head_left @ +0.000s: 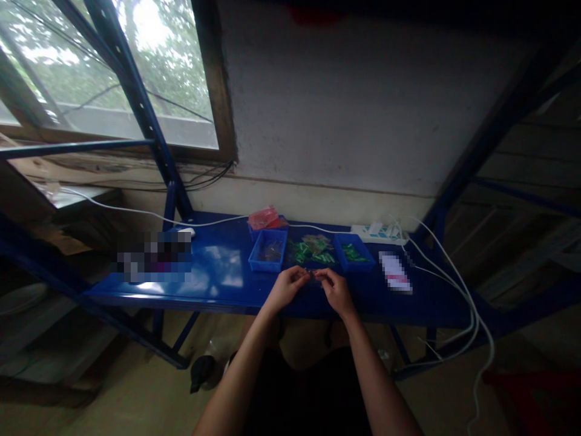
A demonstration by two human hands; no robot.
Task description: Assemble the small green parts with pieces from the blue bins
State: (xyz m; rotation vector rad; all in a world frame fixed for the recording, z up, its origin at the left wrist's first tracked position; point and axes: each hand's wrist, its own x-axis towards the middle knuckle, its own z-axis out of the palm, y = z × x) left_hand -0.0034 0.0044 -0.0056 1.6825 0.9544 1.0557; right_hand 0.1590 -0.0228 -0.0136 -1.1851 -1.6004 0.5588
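Over the front part of the blue shelf (218,281), my left hand (290,284) and my right hand (333,287) meet fingertip to fingertip. Both are closed in a pinch around a small dark piece (311,275), too small to name. Just beyond my fingers lies a loose pile of small green and clear pieces (313,249). A blue bin (267,266) with thin, pale pieces stands beyond my left hand. Another blue bin (356,266), with green pieces inside, is beyond my right hand.
Pink plastic bags (264,218) rest on a bin at the back. A white power strip (380,234) with cables lies along the wall. To the right is a blurred phone-like object (394,270). Blue rack posts (136,91) rise at both sides, and a dark bottle (203,370) is below.
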